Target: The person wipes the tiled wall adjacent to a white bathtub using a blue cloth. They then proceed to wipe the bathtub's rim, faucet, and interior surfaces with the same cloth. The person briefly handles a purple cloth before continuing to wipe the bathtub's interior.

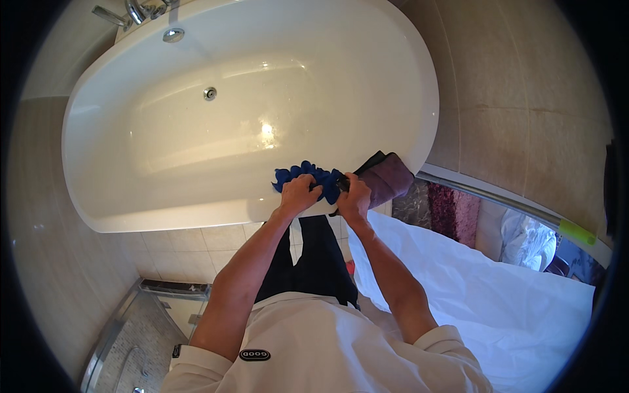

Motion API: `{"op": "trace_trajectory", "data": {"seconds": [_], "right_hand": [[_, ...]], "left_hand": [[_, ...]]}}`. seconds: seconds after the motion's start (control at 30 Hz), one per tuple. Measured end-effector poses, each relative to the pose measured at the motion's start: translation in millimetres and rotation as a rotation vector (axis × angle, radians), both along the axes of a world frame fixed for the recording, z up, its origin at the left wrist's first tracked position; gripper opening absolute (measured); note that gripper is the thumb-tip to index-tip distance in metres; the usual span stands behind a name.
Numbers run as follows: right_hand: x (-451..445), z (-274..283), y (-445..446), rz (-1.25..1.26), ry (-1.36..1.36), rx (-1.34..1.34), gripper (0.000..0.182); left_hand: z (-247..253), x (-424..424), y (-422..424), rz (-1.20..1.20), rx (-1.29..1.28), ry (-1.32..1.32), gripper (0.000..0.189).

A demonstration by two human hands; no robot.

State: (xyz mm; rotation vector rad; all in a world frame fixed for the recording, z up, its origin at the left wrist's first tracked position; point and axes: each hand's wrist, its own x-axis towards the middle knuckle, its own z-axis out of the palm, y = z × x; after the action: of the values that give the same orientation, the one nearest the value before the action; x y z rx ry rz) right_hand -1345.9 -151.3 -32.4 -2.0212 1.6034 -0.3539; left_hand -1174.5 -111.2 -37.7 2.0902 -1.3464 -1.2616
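Note:
My left hand point(299, 195) is closed on the left part of a bunched, ruffled blue cloth-like item point(332, 180) at the near rim of a white bathtub point(162, 209). At its right end, my right hand point(355, 197) grips the same item; a small dark part point(343, 182) shows by those fingers. Just to the right, a folded purple cloth point(388, 179) with black edging lies over the tub's rim. My fingers hide parts of the blue item, so its exact kind is unclear.
Chrome taps point(135, 12) stand at the tub's far left, above a drain point(210, 94). White sheeting point(467, 280) hangs at my right, below a metal rail point(486, 191). Tiled wall point(491, 83) borders the tub's right end. Behind me on the left is a glass shower enclosure point(132, 334).

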Motion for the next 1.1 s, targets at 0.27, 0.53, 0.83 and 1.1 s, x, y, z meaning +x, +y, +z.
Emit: {"op": "trace_trajectory", "data": {"seconds": [0.27, 0.53, 0.83, 1.1], "right_hand": [[-23, 13, -24, -0.485, -0.437, 0.358, 0.038], [-44, 33, -18, -0.978, -0.864, 0.592, 0.054], [-26, 57, 10, -0.711, -1.279, 0.927, 0.047], [-1, 94, 7, -0.741, -1.255, 0.908, 0.043]], "left_hand": [[-7, 5, 6, -0.058, -0.07, -0.071, 0.029], [-4, 27, 12, -0.026, 0.01, -0.02, 0.028], [-7, 30, 16, -0.003, -0.031, -0.027, 0.023], [-3, 44, 24, -0.007, -0.103, -0.028, 0.016]]}}
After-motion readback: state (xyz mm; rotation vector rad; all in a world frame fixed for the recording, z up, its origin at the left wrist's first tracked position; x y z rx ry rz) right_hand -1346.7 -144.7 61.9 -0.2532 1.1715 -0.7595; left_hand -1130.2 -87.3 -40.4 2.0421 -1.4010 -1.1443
